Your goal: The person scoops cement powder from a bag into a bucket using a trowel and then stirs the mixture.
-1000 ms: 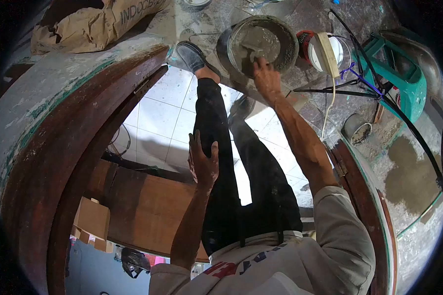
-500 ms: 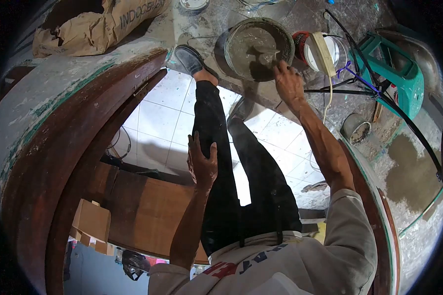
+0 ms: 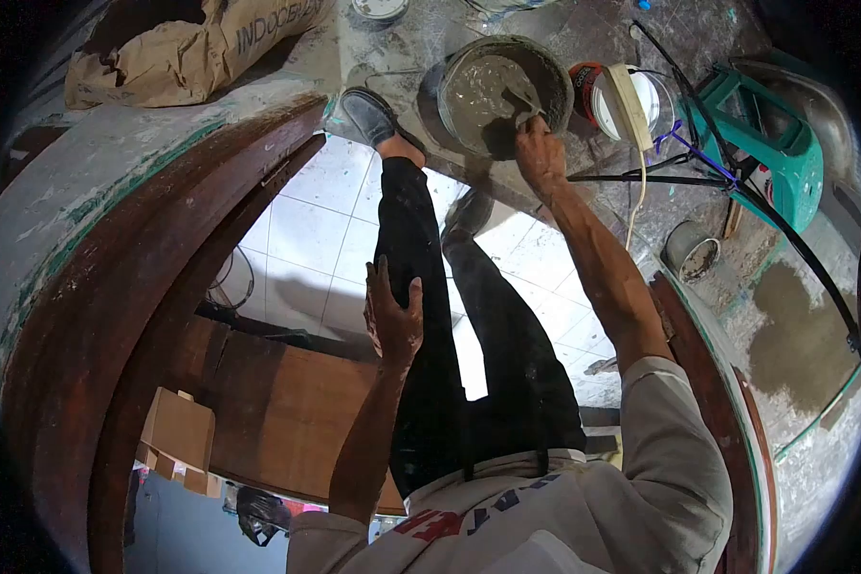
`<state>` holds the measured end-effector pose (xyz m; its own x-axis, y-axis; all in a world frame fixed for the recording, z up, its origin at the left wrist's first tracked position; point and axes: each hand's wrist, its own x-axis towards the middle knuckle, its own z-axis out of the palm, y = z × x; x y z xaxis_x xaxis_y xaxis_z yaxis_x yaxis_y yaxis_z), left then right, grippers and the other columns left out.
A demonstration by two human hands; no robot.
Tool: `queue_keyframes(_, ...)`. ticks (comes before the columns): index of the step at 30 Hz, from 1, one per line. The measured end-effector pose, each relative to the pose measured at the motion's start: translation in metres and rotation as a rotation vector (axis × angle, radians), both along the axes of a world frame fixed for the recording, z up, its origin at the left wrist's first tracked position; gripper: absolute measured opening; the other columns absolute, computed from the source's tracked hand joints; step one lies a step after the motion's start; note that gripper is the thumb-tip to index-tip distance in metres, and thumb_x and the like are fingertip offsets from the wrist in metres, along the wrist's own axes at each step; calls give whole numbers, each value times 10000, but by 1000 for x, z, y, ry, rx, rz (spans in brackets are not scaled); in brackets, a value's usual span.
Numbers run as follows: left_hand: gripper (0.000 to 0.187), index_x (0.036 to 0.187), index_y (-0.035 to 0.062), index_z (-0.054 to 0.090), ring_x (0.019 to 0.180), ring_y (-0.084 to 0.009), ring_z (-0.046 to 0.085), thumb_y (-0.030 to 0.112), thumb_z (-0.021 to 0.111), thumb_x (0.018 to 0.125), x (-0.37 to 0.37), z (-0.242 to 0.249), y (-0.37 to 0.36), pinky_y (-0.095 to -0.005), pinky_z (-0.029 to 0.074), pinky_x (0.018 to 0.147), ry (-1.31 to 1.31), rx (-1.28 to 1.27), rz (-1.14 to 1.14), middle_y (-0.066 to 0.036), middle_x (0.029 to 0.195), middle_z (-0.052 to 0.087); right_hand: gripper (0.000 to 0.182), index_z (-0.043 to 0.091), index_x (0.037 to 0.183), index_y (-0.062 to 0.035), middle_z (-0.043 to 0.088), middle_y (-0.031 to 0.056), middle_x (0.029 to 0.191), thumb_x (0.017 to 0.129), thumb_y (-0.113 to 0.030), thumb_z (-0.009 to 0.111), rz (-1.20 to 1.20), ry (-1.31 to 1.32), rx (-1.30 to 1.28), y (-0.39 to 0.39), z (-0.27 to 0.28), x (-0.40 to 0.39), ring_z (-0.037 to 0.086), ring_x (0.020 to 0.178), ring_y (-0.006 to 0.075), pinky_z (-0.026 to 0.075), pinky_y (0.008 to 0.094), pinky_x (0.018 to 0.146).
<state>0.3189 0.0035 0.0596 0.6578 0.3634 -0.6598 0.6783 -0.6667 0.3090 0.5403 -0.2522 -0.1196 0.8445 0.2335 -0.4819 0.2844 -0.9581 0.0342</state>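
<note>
My right hand (image 3: 540, 153) is closed round the handle of a trowel (image 3: 520, 103) at the near right rim of a round bucket (image 3: 553, 78). Wet grey mortar (image 3: 483, 86) fills the bottom of that bucket, and the trowel's blade dips into it, partly covered. My left hand (image 3: 393, 316) holds nothing; its fingers are apart, thumb out, over the dark trouser leg (image 3: 413, 249) near the knee.
Right of the bucket stand a red-and-white pail (image 3: 607, 105) with a power strip (image 3: 628, 105) across it, a green stool (image 3: 770, 134) and black tripod legs (image 3: 784, 218). A small mortar-stained pot (image 3: 694, 251) lies nearer. A torn cement bag (image 3: 163, 62) sits far left.
My right hand has moved slightly left and toward me, and the trowel blade has turned in the mortar. My left hand stays in place.
</note>
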Motion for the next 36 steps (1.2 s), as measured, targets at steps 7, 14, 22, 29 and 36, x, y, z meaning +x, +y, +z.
queue_keyframes(7,737,1646,94,388,1529,-477,394,444,657,1055,0,0,1,-589,341,1235,20,10,0,-307,1671,362,307,766,1194,1,704,235,1241,950,-177,712,-234,260,39,39,19,9,764,1085,372,648,460,840)
queue_keyframes(14,734,1642,88,390,1511,-490,412,415,674,1049,1,0,1,-580,356,1226,-15,11,-12,-317,1655,382,393,739,1267,-18,713,276,1270,953,-250,689,-567,436,118,59,4,33,747,1130,422,612,478,964)
queue_keyframes(22,738,1639,80,393,1523,-500,395,389,691,1039,-1,0,4,-567,350,1240,-27,-17,15,-333,1653,376,381,786,1060,70,667,142,643,879,-263,752,-1024,473,901,3,-27,25,622,577,192,485,396,527)
queue_keyframes(29,737,1631,71,412,1525,-486,402,412,684,1037,-2,0,4,-560,348,1245,-13,-32,54,-327,1653,382,383,748,1190,-30,724,238,1140,889,-266,768,-515,58,440,-3,10,39,759,930,369,610,502,775)
queue_keyframes(36,736,1613,42,435,1523,-475,410,418,687,1032,-1,-3,7,-548,353,1246,-37,-35,61,-320,1650,393,304,657,1261,-70,589,190,1262,966,-119,603,-268,-39,165,46,-18,28,743,991,407,642,515,776)
